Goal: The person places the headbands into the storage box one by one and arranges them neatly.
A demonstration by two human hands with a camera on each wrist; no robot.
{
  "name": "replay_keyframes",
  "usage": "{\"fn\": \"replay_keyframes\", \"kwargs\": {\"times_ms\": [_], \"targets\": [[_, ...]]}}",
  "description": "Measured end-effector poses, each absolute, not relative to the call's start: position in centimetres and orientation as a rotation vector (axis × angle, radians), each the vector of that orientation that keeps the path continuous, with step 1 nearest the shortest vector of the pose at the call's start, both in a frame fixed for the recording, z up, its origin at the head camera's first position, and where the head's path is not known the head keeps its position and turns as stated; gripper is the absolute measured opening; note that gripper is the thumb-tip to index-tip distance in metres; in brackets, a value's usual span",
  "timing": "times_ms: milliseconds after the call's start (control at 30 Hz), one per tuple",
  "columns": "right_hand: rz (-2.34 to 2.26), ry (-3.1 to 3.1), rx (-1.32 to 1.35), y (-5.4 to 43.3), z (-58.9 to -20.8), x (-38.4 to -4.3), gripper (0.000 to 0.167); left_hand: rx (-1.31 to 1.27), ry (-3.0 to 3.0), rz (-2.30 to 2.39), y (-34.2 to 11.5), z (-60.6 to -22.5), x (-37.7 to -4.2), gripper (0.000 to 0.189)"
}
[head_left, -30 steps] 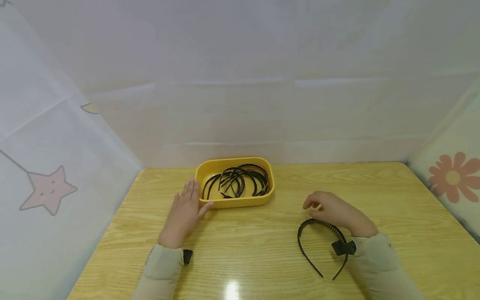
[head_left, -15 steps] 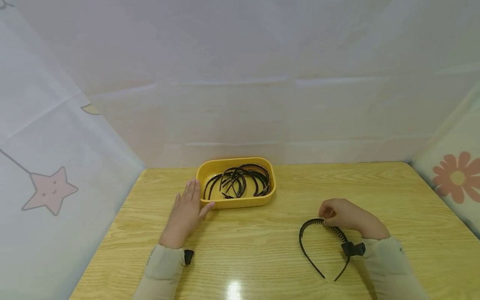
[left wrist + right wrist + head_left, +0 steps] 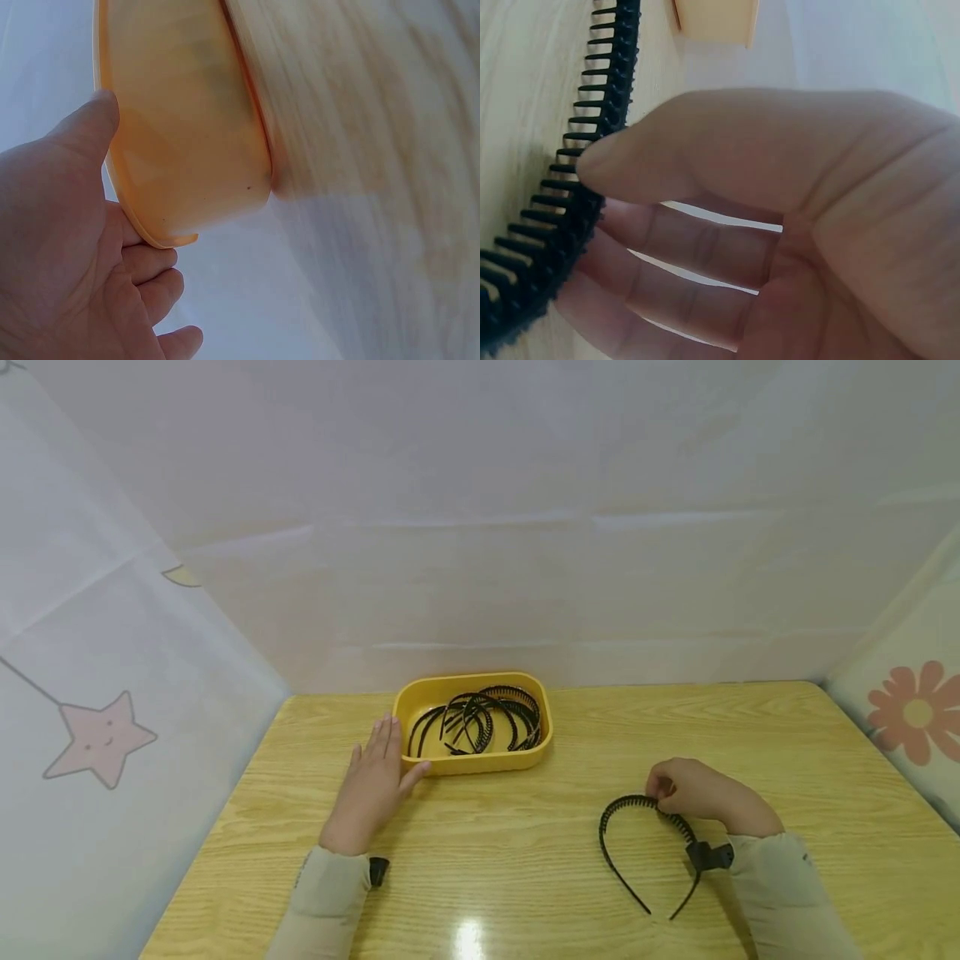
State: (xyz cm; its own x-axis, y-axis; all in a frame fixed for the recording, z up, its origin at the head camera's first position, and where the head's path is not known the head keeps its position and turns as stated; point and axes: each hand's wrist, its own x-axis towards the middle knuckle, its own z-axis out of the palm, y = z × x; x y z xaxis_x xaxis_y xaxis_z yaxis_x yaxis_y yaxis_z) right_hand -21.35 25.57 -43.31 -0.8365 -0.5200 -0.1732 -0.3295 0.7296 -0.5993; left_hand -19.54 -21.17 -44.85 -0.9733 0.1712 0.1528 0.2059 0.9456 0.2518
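A black toothed headband [image 3: 617, 805] lies on the table at the right, its two ends towards the person. My right hand [image 3: 697, 792] pinches the top of its arc; in the right wrist view the thumb presses on the headband [image 3: 615, 90] with the fingers behind it. My left hand [image 3: 371, 789] rests against the left end of a yellow plastic bin [image 3: 480, 765], fingers extended along its side and thumb at its front corner. The left wrist view shows the thumb on the rim of the bin [image 3: 180, 135]. Several black headbands [image 3: 483, 739] lie tangled inside it.
The bin stands near the back edge of a light wood table [image 3: 510, 860]. Behind rises a pale cloth wall [image 3: 480, 568]. Side sheets carry a pink star [image 3: 101, 739] at left and a red flower [image 3: 915, 714] at right.
My right hand has come down and to the right onto the top of the headband, and its fingers have closed there. The left hand has kept its place at the bin.
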Motion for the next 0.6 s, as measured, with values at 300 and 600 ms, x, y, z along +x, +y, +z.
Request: {"fn": "replay_keyframes", "kwargs": {"times_ms": [300, 600], "targets": [[-0.831, 2.6, -0.621, 25.53, -43.44, -21.43, 0.014, -0.286, -2.981, -0.415, -21.04, -44.69, -19.63, 0.088], [-0.834, 2.61, -0.639, 25.39, -43.51, -21.57, 0.011, -0.275, -2.984, -0.422, -20.96, -44.61, -19.54, 0.088]]}}
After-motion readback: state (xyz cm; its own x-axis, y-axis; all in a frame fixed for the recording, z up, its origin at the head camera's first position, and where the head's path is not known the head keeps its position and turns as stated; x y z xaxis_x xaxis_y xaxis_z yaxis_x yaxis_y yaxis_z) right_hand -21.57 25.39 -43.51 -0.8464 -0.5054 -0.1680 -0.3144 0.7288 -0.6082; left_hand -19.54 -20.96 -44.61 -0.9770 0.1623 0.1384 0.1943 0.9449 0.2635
